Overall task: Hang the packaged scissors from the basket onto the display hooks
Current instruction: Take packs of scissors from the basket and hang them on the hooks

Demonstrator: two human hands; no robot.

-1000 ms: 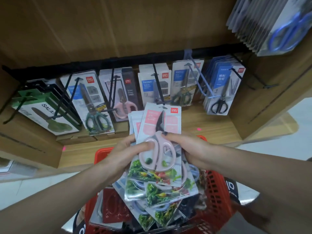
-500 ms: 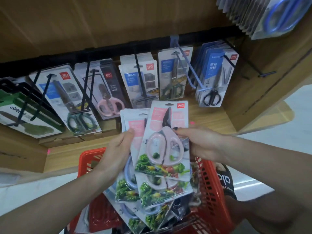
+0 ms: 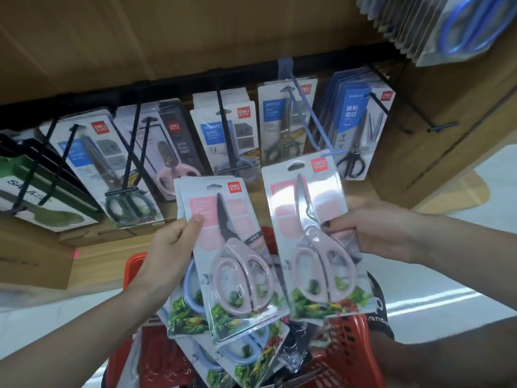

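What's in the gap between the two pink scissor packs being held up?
In the head view, between the left pack and the right pack, a strip of wooden shelf and the red basket's rim show.

A black rail runs under the wooden shelf unit, and display hooks jut from it — each carrying hung scissor packs. Below, a red basket holds a loose heap of packaged scissors — some with blue handles.
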